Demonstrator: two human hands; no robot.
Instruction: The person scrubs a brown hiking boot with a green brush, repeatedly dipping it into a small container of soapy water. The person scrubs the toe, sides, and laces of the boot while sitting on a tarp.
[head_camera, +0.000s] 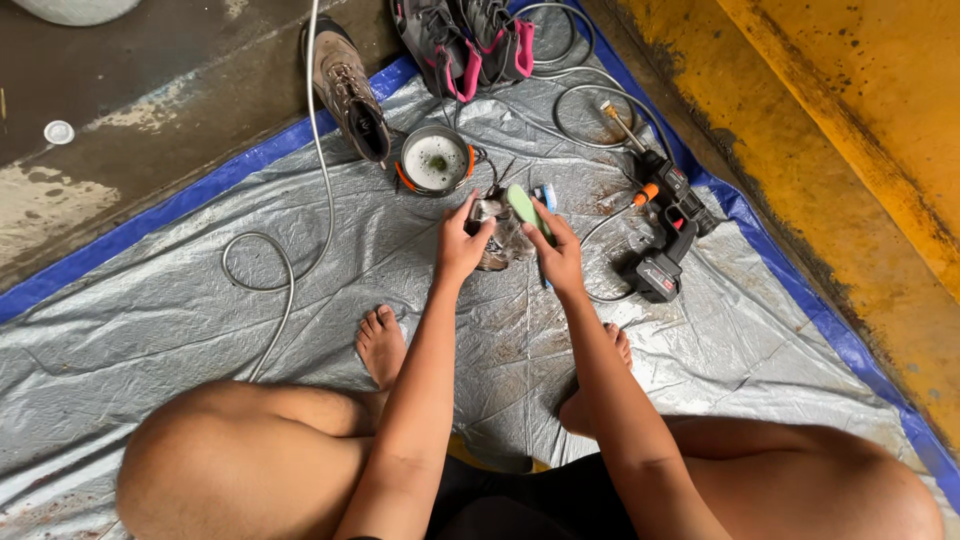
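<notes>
**Scrubbing a shoe on the tarp**

Bare knees and forearms fill the near edge of the view; the person sits low on a silver tarp (180, 300) with a blue border, feet planted on it. Taking the small round basin (434, 160) of soapy water as the landmark: just below and to the right of it, both hands meet over a wet, dark shoe (497, 240).

Left hand (460, 245) is curled closed around the shoe's near side, thumb on top, steadying it. Right hand (558, 255) is closed round the handle of a pale green brush (522, 205), whose head lies against the shoe.

The shoe is largely hidden by the hands, so I cannot say for sure which end is the toe; its long axis seems to run away from the person, towards the basin. The brush slants up and left, its head end nearest the basin.

To my eye this is mid-scrub. A further stroke would call for a firm hold with the left hand while the brush runs along the shoe's length.

Left of the basin lies a brown boot (345, 85); above it, a grey-and-pink pair of shoes (465, 40). Right of the basin sits a cordless spray gun (665, 235), its hose (290, 270) looping off to the left.
</notes>
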